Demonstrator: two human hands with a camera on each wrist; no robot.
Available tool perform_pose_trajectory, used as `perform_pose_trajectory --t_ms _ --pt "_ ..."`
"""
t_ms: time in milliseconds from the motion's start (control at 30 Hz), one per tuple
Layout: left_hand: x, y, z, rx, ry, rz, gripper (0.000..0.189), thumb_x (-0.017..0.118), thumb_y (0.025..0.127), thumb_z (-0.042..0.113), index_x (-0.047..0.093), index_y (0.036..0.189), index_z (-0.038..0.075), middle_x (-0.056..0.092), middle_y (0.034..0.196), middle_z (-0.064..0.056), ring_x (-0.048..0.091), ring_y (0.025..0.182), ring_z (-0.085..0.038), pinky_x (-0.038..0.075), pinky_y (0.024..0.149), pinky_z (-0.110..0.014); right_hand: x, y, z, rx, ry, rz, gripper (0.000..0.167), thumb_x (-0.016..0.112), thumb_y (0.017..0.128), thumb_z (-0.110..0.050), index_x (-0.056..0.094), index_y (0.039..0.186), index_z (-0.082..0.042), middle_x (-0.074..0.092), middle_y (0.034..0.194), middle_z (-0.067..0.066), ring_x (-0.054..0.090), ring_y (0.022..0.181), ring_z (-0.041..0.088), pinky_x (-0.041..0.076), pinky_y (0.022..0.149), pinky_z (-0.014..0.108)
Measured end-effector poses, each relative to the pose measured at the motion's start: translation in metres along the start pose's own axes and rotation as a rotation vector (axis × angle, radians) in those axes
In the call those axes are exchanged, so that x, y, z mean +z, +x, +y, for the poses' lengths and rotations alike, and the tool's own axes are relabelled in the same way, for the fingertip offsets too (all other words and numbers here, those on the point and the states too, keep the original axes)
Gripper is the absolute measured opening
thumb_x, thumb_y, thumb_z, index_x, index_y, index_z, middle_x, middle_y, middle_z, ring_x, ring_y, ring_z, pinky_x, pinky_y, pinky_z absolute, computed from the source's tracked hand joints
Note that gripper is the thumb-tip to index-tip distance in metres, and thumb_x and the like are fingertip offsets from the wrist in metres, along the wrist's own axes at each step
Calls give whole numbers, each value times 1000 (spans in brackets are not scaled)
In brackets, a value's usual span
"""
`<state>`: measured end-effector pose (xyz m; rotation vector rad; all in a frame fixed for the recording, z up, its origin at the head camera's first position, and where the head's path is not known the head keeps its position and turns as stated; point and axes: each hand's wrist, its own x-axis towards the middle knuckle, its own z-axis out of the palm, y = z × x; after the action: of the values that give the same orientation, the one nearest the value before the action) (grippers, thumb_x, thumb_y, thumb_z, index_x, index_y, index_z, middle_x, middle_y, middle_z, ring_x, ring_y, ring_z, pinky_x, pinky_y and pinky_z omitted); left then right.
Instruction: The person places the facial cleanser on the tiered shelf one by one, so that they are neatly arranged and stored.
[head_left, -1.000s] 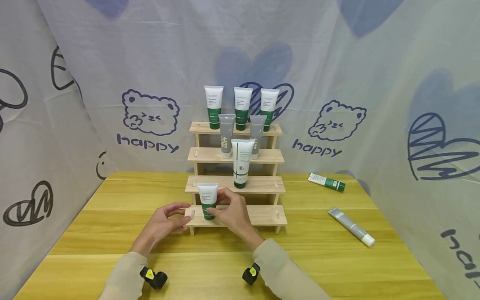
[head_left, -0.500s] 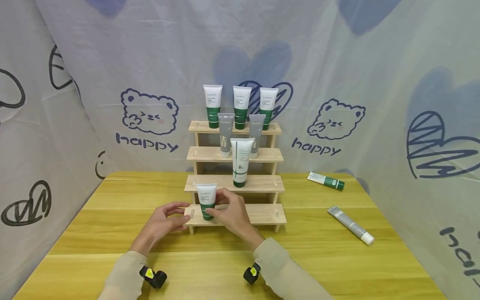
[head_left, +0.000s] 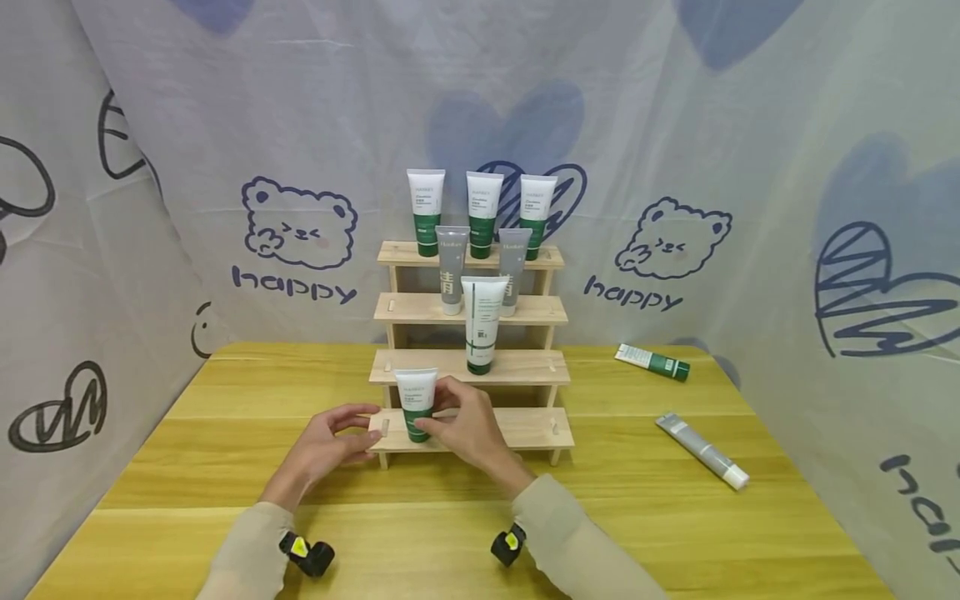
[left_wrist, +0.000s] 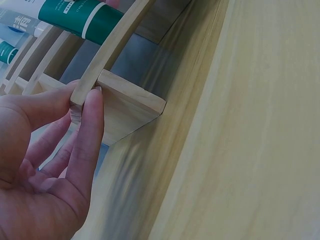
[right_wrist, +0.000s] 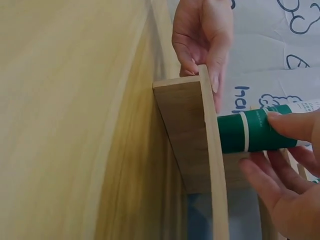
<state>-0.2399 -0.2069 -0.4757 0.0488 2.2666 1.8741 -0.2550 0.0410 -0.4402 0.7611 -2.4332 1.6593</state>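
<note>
My right hand (head_left: pixel 472 425) holds a white-and-green squeeze tube (head_left: pixel 416 390) between thumb and fingers. The tube stands upright, cap down, near the left end of the lowest board of a four-step wooden display stand (head_left: pixel 517 429). In the right wrist view the thumb lies on the green part of the tube (right_wrist: pixel 257 129), its cap against the board. My left hand (head_left: pixel 324 446) pinches the left end of that same board; the left wrist view shows its thumb and a finger (left_wrist: pixel 90 130) on either face of the wood.
Three white-and-green tubes (head_left: pixel 482 204) line the top step. Below them stand two grey tubes (head_left: pixel 452 271), then one white tube (head_left: pixel 483 321). On the table (head_left: pixel 405 533) to the right lie a green-and-white tube (head_left: pixel 652 362) and a grey tube (head_left: pixel 701 450). Printed cloth hangs behind.
The tube in my right hand has shifted very slightly right and forward on the lowest board. My left hand keeps its pinch on the board's end.
</note>
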Motion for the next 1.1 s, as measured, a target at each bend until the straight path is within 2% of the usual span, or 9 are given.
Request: perform_pose_trajectory --t_ms 133,267,400,633,833,1100 --pt "0 0 0 2 7 1 57 74 97 18 52 147 3 53 142 -25 71 97 -15 66 86 -31 -10 -2 -2 27 -13 -53 35 82 87 -6 67 119 -3 73 113 16 73 99 30 66 86 33" --pt "0 1 0 -1 8 3 56 74 96 16 53 146 3 54 140 -24 70 97 -15 66 85 -31 -30 -6 -6 54 -40 -44 36 82 87 -5 67 120 -2 74 105 16 73 94 28 66 86 36" --pt "0 0 1 -2 12 5 56 75 96 16 53 146 2 54 141 -25 71 96 -17 66 85 -32 -60 -9 -12 66 -104 -23 35 81 87 -3 68 119 -2 75 98 15 73 87 23 65 81 31" --pt "-1 -1 3 -3 39 13 55 75 96 17 54 145 3 56 139 -24 70 98 -17 66 85 -32 -121 -19 -8 100 -226 15 34 81 87 -4 68 119 -1 76 96 14 72 85 23 63 79 34" --pt "-2 -1 2 7 53 13 54 74 97 17 55 145 3 56 139 -24 70 98 -16 66 85 -31 -167 -31 1 194 -337 23 33 78 91 -10 69 122 -3 76 103 14 71 91 25 61 74 30" --pt "-2 -1 1 26 33 0 55 73 97 17 53 147 2 55 140 -25 70 97 -15 66 84 -30 -221 -53 13 323 -439 7 32 75 93 -11 67 123 -1 74 108 18 70 95 29 63 77 36"
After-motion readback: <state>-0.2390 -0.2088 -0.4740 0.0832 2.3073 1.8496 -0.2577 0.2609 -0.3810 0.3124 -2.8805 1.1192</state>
